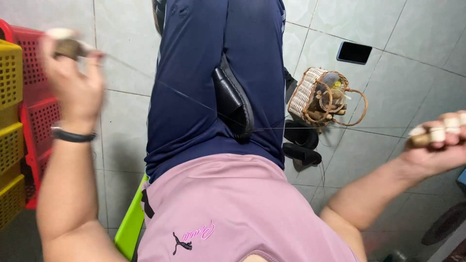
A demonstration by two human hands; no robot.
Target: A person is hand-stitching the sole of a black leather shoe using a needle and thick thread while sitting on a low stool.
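Note:
My left hand (73,73) is raised at the upper left, blurred, closed on a small brown piece (68,47); a black band sits on the wrist. My right hand (439,140) is out at the right edge, fingers wrapped in pale tape, closed on another small brown piece (420,139). A thin taut thread (194,101) runs from the left hand down across my dark blue trousers to a black object (235,102) on my lap, then on towards the right hand.
Red (36,97) and yellow (9,131) plastic crates stand stacked at the left. A small wicker basket (310,94) with handles holds several small objects on the tiled floor. A dark phone (354,52) lies beyond it. Black sandals (301,143) and a green stool edge (128,223) are nearby.

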